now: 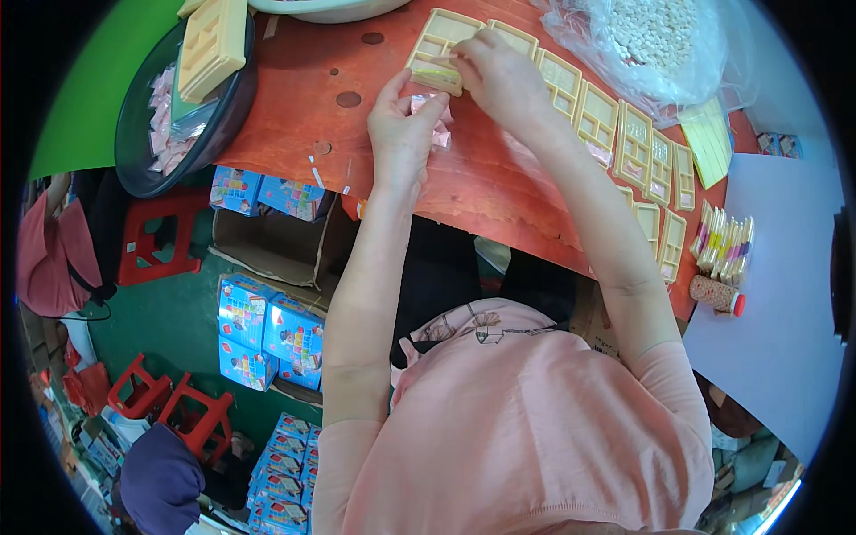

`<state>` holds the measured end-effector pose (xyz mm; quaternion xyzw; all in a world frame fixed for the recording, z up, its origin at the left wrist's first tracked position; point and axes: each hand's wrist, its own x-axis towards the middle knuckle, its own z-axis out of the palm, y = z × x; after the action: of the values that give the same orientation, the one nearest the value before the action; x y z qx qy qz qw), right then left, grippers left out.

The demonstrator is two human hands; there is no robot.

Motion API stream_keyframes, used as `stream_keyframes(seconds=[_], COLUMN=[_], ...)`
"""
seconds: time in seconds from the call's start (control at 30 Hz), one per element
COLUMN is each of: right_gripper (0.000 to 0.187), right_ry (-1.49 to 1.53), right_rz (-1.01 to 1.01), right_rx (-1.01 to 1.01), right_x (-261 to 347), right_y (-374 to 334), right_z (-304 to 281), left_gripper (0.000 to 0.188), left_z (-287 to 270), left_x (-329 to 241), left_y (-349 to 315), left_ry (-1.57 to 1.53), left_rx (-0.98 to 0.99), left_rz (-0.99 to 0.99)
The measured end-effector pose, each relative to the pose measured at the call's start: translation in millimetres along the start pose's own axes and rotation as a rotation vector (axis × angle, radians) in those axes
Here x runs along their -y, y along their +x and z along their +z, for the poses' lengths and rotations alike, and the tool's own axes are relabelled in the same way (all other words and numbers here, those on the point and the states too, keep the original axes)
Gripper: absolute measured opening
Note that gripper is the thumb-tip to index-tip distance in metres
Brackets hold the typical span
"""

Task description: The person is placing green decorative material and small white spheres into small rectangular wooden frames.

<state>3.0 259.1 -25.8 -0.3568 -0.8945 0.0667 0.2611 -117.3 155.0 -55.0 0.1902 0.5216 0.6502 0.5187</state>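
My left hand [397, 134] is closed around several small pink packets [439, 132], which poke out beside its thumb. Its fingertips reach the near end of a cream compartment tray [437, 45] at the far middle of the table. A yellow-green strip [437, 73] shows in that tray's near compartment. Over the tray's right side is my right hand [504, 80], its fingers pinched together; what they hold, if anything, is too small to make out. More cream trays [596, 116] run in a row to the right of it, some with white or pink pieces inside.
A dark basin [239, 116] of pink packets, with cream trays stacked on top, stands at the left table edge. A clear bag of white pieces [655, 36] lies far right. Yellow sheets [709, 143], bundled sticks [722, 245] and a red-lidded jar [716, 294] are at right. Blue boxes [267, 330] sit below.
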Motion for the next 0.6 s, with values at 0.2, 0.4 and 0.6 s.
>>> stream_keyframes(seconds=[0.2, 0.4, 0.6], right_gripper=[0.034, 0.03, 0.024], right_ry=[0.159, 0.026, -0.05], right_rz=[0.376, 0.161, 0.167], right_rx=[0.349, 0.103, 0.239], right_x=[-2, 2, 7], right_y=[12, 3, 3], right_z=[-3, 8, 11], left_gripper=[0.065, 0.036, 0.016], left_z=[3, -1, -27], left_x=[3, 3, -36], left_y=[-2, -5, -35], left_ry=[0.037, -0.036, -0.123], left_rx=[0.016, -0.036, 0.034], left_rz=[0.039, 0.074, 0.038])
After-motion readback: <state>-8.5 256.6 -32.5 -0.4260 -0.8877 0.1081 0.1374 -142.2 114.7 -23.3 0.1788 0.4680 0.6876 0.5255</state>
